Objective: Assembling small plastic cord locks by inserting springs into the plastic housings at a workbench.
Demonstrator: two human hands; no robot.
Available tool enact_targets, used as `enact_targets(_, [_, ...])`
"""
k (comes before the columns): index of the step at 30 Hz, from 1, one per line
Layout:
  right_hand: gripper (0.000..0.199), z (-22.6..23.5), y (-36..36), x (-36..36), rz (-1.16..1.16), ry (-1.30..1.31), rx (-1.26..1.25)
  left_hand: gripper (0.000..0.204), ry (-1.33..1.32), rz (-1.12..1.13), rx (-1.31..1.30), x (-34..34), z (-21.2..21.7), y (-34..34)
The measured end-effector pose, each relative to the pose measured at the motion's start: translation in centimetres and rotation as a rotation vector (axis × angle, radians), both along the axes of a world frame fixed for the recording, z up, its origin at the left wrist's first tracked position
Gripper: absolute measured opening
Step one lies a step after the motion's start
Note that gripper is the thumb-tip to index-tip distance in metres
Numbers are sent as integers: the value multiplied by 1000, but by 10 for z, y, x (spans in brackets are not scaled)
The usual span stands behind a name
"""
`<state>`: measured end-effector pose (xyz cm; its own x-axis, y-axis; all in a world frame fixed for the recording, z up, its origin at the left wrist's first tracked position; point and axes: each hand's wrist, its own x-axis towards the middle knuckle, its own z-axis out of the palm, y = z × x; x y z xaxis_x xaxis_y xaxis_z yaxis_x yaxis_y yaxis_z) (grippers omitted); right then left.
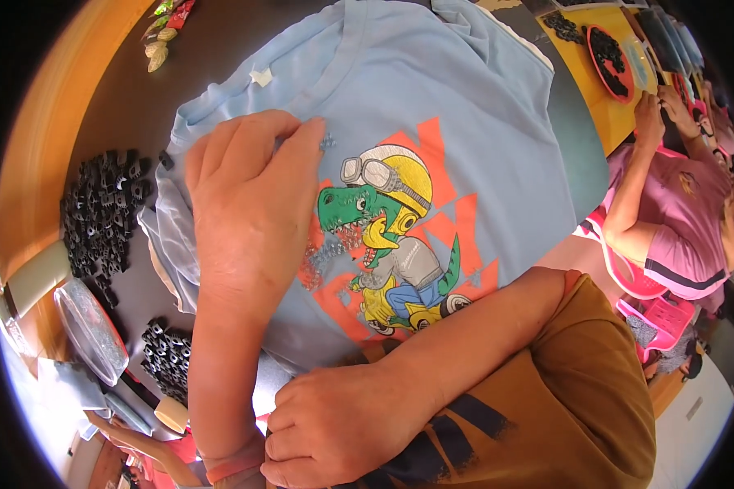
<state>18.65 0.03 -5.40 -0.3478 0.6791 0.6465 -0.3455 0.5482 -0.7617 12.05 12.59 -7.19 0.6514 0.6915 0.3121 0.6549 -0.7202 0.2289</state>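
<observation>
A light-blue T-shirt lies spread in front of me, its front printed with a green dinosaur in a yellow helmet on a scooter over orange shapes. My left hand rests palm down on the left part of the shirt, beside the print. Its fingers are curled, with their tips hidden beneath it. Small shiny greyish bits show beside the dinosaur's head. My right hand is closed in a loose fist at the lower middle, close to my left forearm; whatever is in it, if anything, is hidden.
Piles of small black parts lie on the dark table left of the shirt, near an oval clear container. Peanuts sit at the far left. On the right, a person in pink works by a yellow table bearing a red dish.
</observation>
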Motion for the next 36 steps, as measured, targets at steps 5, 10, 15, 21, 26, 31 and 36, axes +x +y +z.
enact_targets(5, [13,1,0,2,11,12,4,22,-28,-58,21,-3,6,-2])
enact_targets(10, [13,1,9,6,-41,89,-94,22,-444,212,-439,-19,24,-29])
enact_targets(15, [38,2,24,20,-209,116,-223,18,-887,511,-749,-51,53,-65])
enact_targets(21, [18,4,38,25,-232,92,-481,19,-795,422,-508,-70,65,-92])
enact_targets(26, [22,7,39,25,-82,-114,-436,25,-691,391,-337,-80,61,-102])
enact_targets(31, [15,4,39,23,-96,-149,-383,23,-602,342,-299,-83,61,-107])
enact_targets(36, [15,1,41,20,-137,-192,-167,10,-1096,498,-891,-88,67,-117])
